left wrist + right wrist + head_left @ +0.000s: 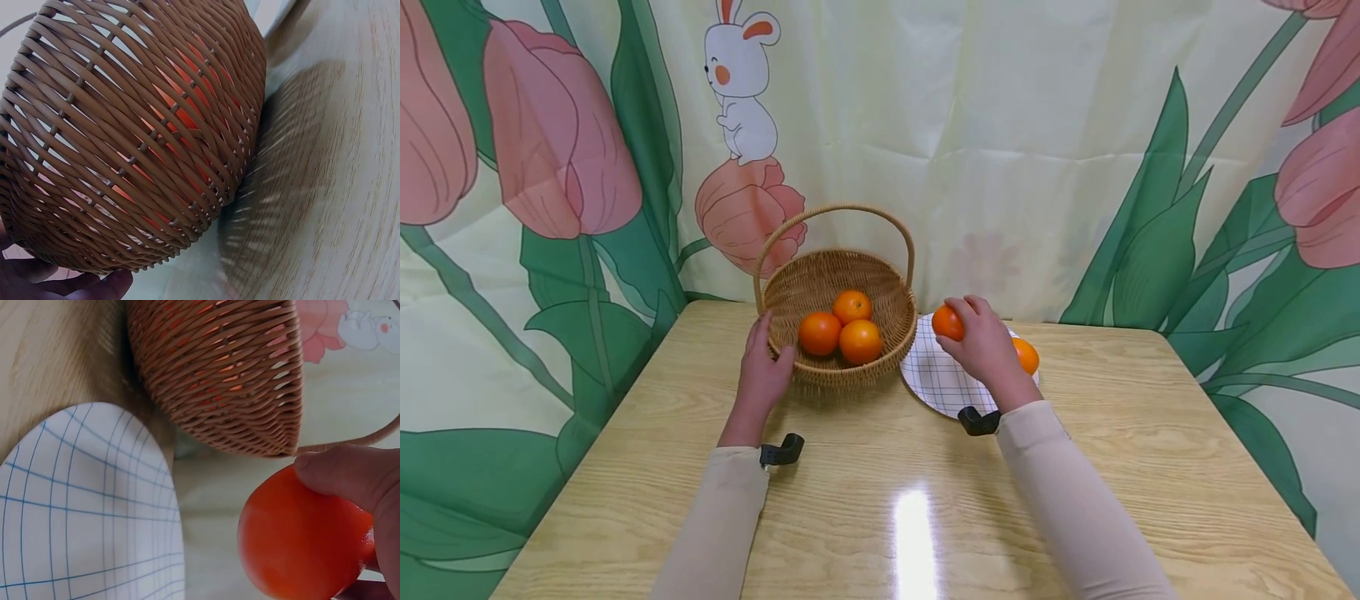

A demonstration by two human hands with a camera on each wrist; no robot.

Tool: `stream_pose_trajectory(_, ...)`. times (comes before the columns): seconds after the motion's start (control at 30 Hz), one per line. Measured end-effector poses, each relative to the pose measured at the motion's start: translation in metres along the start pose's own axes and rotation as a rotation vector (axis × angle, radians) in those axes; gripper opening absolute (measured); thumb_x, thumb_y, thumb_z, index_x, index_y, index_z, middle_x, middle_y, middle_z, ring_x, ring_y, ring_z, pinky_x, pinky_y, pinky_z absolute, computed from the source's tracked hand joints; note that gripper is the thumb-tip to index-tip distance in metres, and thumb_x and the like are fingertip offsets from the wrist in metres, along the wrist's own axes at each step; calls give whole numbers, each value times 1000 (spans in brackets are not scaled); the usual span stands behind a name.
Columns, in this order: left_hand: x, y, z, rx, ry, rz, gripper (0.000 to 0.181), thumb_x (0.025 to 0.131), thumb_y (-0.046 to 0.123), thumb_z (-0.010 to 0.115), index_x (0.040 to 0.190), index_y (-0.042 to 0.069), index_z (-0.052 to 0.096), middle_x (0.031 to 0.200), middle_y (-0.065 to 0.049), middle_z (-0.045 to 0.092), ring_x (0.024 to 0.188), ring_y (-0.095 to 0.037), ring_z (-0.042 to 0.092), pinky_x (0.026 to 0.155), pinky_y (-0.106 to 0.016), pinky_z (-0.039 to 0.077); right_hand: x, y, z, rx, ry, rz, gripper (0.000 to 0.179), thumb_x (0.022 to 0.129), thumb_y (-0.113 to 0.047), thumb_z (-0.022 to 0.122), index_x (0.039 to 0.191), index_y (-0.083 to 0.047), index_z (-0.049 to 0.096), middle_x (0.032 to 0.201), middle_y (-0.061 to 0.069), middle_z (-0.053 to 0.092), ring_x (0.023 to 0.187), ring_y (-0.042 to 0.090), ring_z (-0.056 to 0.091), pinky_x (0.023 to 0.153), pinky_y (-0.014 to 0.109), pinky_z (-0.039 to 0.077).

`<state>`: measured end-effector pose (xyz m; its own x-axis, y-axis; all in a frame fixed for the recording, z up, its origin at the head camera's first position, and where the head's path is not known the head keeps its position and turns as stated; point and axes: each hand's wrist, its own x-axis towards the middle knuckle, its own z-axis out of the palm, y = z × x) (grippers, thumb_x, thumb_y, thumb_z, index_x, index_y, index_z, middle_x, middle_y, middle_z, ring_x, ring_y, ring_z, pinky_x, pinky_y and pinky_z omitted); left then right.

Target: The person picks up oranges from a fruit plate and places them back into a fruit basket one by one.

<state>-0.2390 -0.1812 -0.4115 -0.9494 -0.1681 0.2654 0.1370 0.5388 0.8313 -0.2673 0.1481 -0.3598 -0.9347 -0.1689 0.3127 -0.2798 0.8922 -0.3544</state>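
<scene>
A wicker basket [837,373] with a tall arched handle holds several oranges [861,342]. My left hand [764,367] grips the basket's left side at the rim, thumb towards the front; the left wrist view shows fingertips [112,284] against the weave. Between the thumb and fingers of my right hand [988,346] is another orange [948,322], held above a white plate [934,375] with blue grid lines. In the right wrist view this orange [300,537] is apart from both plate and basket. One more orange [1026,356] lies on the plate's right side, partly hidden by the right hand.
The wooden table [850,467] carries the basket and, to its right, the plate. Directly behind the table's far edge hangs a curtain [1000,167] printed with tulips and a rabbit. The basket handle [842,208] arches up in front of it.
</scene>
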Motion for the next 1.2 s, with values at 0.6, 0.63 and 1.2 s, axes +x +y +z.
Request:
stream_pose_trajectory(0.6, 0, -1, 0, 8, 0, -2, 66, 87, 24, 45, 146, 19, 18, 152, -5, 15, 137, -30, 22, 107, -51, 25, -3, -20, -12, 58, 87, -65, 57, 76, -35, 69, 128, -22, 49, 134, 13, 41, 108, 36, 51, 85, 49, 46)
stream_pose_trajectory(0.63, 0, -1, 0, 8, -1, -4, 66, 87, 24, 45, 146, 19, 18, 152, -5, 15, 137, -30, 22, 107, -51, 25, -3, -21, -12, 60, 91, -70, 57, 76, -35, 69, 128, -22, 49, 134, 13, 41, 109, 36, 51, 85, 49, 46)
stream_pose_trajectory(1.2, 1, -3, 1, 4, 2, 7, 66, 86, 20, 46, 146, 18, 18, 152, -6, 15, 137, -30, 21, 107, -51, 25, -3, -36, -11, 113, 172, -132, 56, 74, -34, 72, 124, -21, 52, 132, 13, 43, 110, 36, 51, 86, 48, 47)
